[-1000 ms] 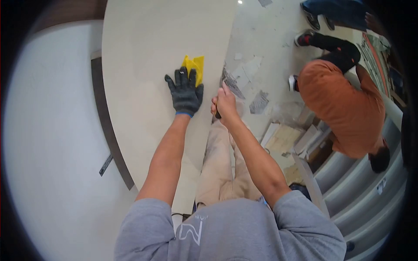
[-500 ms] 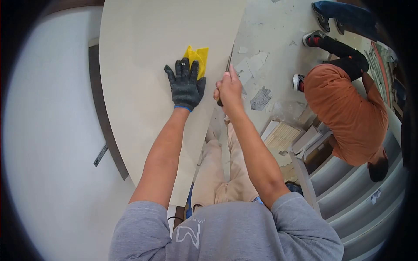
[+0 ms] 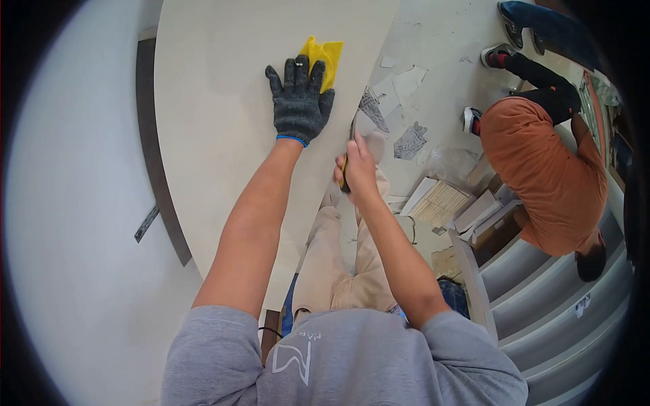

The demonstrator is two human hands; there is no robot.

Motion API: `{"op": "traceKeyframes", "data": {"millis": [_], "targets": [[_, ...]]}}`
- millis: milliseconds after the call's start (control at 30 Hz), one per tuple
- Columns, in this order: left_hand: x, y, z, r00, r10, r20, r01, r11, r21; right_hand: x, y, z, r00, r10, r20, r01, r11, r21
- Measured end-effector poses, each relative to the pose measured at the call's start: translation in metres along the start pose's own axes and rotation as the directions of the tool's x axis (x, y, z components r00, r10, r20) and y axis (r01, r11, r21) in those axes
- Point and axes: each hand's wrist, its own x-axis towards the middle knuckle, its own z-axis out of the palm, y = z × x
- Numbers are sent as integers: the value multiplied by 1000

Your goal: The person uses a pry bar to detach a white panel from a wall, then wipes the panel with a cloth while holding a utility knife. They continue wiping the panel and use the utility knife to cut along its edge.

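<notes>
My left hand (image 3: 299, 101), in a dark knit glove with a blue cuff, lies flat with fingers apart on the large pale panel (image 3: 217, 135). A folded yellow cloth-like piece (image 3: 330, 59) sticks out from under its fingers and thumb side. At the panel's right edge, my bare right hand (image 3: 359, 166) is closed around the yellow-and-black handle of a thin, dark tool that looks like a file (image 3: 352, 128). Its blade points away from me along the edge; motion blurs its tip.
A person in an orange shirt (image 3: 535, 149) bends over at the right, beside stacked grey curved pieces (image 3: 542, 318). Scraps (image 3: 411, 141) litter the floor. A box of pale strips (image 3: 443, 203) stands near my legs. A dark strip (image 3: 146, 223) lies left of the panel.
My left hand has slid forward and slightly right with the yellow piece. My right hand has drawn back toward me along the edge with the file. The view has shifted slightly.
</notes>
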Motion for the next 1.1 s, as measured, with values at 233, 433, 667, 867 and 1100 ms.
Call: {"op": "traceKeyframes", "data": {"millis": [233, 433, 667, 867, 1100], "targets": [[4, 0, 0, 995, 37, -92, -33, 999, 38, -26, 46, 0, 998, -61, -18, 61, 998, 16], [5, 1, 5, 989, 50, -142, -35, 993, 110, -67, 93, -5, 992, -120, 35, 118, 991, 55], [-147, 8, -9, 999, 34, -27, -33, 998, 52, -41, 172, -21, 991, -82, 102, 88, 994, -63], [-214, 4, -6, 997, 8, 80, -26, 972, 233, -75, 167, 23, 906, -338, 256, 374, 921, -109], [-203, 6, -15, 1000, -8, 24, 8, 1000, -14, -118, 66, -17, 846, -533, 2, 533, 846, -8]]}}
